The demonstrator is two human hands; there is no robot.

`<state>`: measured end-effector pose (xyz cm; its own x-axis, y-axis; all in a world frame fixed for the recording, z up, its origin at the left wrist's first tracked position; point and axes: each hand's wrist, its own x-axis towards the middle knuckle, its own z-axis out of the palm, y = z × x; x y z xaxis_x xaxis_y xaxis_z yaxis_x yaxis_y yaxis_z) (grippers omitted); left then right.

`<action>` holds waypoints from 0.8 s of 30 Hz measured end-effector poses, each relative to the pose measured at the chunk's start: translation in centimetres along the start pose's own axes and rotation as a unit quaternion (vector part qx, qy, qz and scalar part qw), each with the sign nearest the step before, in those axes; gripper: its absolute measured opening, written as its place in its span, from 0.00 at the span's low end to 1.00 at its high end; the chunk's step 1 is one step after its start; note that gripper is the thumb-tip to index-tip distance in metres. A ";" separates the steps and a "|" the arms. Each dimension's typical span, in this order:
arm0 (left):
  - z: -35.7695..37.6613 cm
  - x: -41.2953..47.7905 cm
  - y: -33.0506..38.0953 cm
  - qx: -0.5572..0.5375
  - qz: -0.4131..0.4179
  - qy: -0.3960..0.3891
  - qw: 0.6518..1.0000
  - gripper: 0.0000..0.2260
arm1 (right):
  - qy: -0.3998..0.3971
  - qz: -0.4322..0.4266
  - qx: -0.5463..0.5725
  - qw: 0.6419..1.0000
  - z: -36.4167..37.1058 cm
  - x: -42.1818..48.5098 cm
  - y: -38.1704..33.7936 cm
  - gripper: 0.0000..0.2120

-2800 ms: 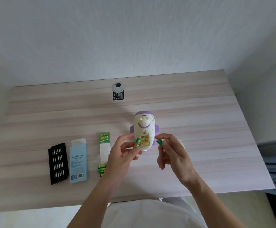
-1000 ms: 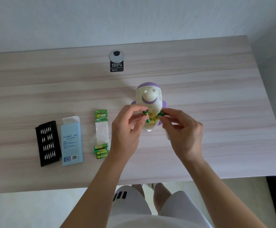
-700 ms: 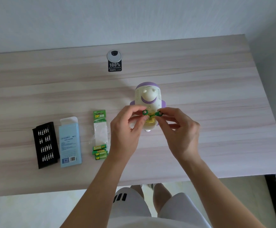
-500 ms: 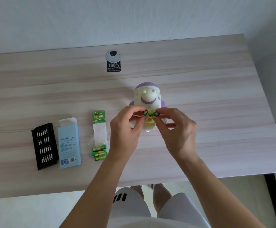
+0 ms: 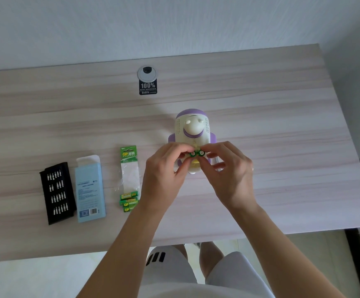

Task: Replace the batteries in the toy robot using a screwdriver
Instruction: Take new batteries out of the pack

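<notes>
Pale wood-grain table [image 5: 282, 130] under a white wall, spanning mid-frame. Centre frame, left grip [image 5: 164, 175] pinching one green battery [image 5: 193, 154] and right grip [image 5: 232, 175] pinching a second battery [image 5: 201, 153]. Well apart seconds earlier, now drawn together, cells end-on and side by side. Just above them in frame, toy robot [image 5: 193, 127], cream and purple, on the table with its yellowish compartment open beneath the fingertips. Lower left: blue box [image 5: 90, 188], black bit tray [image 5: 57, 192], opened battery pack [image 5: 129, 166] with loose batteries [image 5: 129, 201] at its foot. Likely reading: cover already off, pair lined up at the bay. Going in or coming out, impossible to tell.
</notes>
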<state>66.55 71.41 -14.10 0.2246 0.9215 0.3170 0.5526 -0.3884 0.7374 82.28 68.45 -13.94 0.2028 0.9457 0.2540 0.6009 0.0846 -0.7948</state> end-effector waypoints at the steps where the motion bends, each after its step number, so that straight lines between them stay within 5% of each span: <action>1: 0.1 0.0 0.0 0.007 -0.008 -0.001 1.000 0.07 | -0.002 -0.001 -0.002 1.000 0.0 0.0 0.0 0.07; 24: -0.5 -0.9 -1.1 0.013 -0.074 -0.007 0.997 0.08 | -0.020 -0.002 -0.048 0.999 -0.5 -0.7 1.1 0.10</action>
<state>65.35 70.99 -14.95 0.1505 0.9688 0.1971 0.6017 -0.2480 0.7593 83.18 67.76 -14.72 0.1713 0.9571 0.2336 0.6727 0.0596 -0.7375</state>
